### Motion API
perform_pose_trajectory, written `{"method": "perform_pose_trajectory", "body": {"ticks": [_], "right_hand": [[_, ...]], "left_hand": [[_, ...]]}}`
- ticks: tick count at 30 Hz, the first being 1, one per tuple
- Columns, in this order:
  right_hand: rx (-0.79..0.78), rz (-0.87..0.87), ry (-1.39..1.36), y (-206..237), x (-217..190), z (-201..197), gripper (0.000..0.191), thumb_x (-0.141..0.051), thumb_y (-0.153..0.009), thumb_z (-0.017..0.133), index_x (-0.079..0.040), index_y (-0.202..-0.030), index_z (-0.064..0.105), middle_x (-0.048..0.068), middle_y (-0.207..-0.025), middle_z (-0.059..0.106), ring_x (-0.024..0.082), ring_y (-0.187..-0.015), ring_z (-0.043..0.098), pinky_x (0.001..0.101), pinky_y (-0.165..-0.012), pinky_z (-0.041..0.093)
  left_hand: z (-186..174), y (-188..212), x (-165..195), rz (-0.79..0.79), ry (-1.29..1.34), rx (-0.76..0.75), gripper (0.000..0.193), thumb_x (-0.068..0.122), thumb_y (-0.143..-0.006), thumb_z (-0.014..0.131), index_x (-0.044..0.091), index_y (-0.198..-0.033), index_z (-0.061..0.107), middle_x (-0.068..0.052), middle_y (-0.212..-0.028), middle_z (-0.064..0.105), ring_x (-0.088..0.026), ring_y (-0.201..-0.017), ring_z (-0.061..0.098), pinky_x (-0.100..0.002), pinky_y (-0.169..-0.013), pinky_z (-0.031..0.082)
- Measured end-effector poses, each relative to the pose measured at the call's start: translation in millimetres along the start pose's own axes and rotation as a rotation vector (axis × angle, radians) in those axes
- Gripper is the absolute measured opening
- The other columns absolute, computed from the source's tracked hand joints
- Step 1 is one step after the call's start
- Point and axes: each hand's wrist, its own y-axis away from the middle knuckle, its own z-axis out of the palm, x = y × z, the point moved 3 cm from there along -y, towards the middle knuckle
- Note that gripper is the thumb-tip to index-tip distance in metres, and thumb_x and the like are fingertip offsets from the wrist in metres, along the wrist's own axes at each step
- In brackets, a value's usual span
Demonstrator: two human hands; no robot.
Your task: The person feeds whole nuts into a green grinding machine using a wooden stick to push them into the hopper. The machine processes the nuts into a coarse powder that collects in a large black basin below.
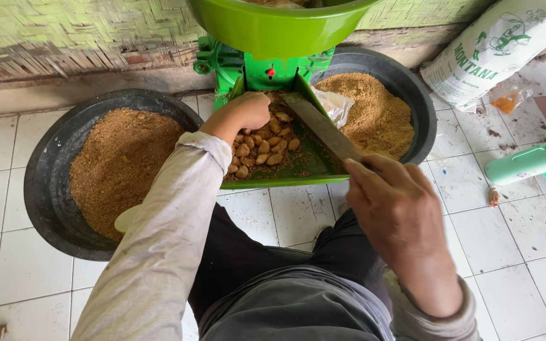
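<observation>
Right hand (398,211) grasps flat blade (323,129) | left hand (246,110) clenched over brown lumps (263,150) in green tray (285,180)

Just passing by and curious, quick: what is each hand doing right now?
Left hand: closed in a loose fist over the brown lumps in the green tray.
Right hand: closed, holding a flat scraper blade.

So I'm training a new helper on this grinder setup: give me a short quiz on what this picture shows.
1. True or false: the left hand rests among the brown lumps in the green tray.
2. What does the right hand grip?
3. How many black basins of brown meal are there: A one, B two, C three?

Key: 1 true. 2 The flat metal blade. 3 B: left basin, right basin.
</observation>
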Motion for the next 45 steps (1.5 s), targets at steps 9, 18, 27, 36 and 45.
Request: {"method": "perform_pose_trajectory", "body": {"ticks": [9, 18, 27, 36, 45], "right_hand": [[0.021, -0.031, -0.029, -29, 15, 61, 0.022, -0.011, -0.093, 0.072, -0.006, -0.114, 0.077, 0.010, -0.111, 0.073, 0.030, -0.093, 0.068, 0.0414, -0.090, 0.055], [0.054, -0.027, -0.060, -7, 10, 41, 0.024, -0.009, -0.091, 0.072, -0.006, -0.115, 0.075, 0.011, -0.112, 0.071, 0.030, -0.093, 0.066, 0.0417, -0.088, 0.054], [-0.012, -0.038, -0.060, -15, -1, 53, 0.026, -0.009, -0.092, 0.073, -0.005, -0.118, 0.076, 0.012, -0.110, 0.071, 0.030, -0.091, 0.066, 0.0407, -0.084, 0.055], [-0.004, -0.061, -0.124, -2, 11, 15, 0.024, -0.007, -0.091, 0.074, -0.004, -0.115, 0.076, 0.013, -0.114, 0.073, 0.030, -0.093, 0.068, 0.0417, -0.084, 0.056], [-0.003, -0.064, -0.049, -16, -17, 81, 0.027, -0.009, -0.094, 0.071, -0.004, -0.120, 0.072, 0.012, -0.110, 0.069, 0.032, -0.086, 0.065, 0.0440, -0.081, 0.055]], "left_hand": [[6, -1, -5, -0.055, -0.099, -0.107, 0.030, -0.002, -0.082, 0.053, -0.011, -0.104, 0.071, -0.034, -0.112, 0.069, -0.045, -0.102, 0.071, -0.050, -0.087, 0.057], [13, 7, -12, -0.072, -0.106, -0.150, 0.031, -0.001, -0.087, 0.049, -0.010, -0.106, 0.073, -0.032, -0.116, 0.070, -0.044, -0.107, 0.071, -0.050, -0.093, 0.055], [13, 47, -7, -0.050, 0.022, -0.160, 0.042, 0.030, -0.103, 0.042, -0.001, -0.115, 0.069, -0.023, -0.116, 0.071, -0.042, -0.108, 0.067, -0.050, -0.098, 0.051], [34, 50, -12, 0.103, -0.082, -0.113, 0.049, 0.032, -0.107, 0.039, -0.007, -0.117, 0.067, -0.026, -0.122, 0.070, -0.040, -0.116, 0.066, -0.047, -0.107, 0.050], [35, 70, -6, 0.150, -0.079, 0.093, 0.043, 0.030, -0.101, 0.046, -0.003, -0.123, 0.062, -0.027, -0.129, 0.063, -0.043, -0.119, 0.060, -0.049, -0.106, 0.044]]}}
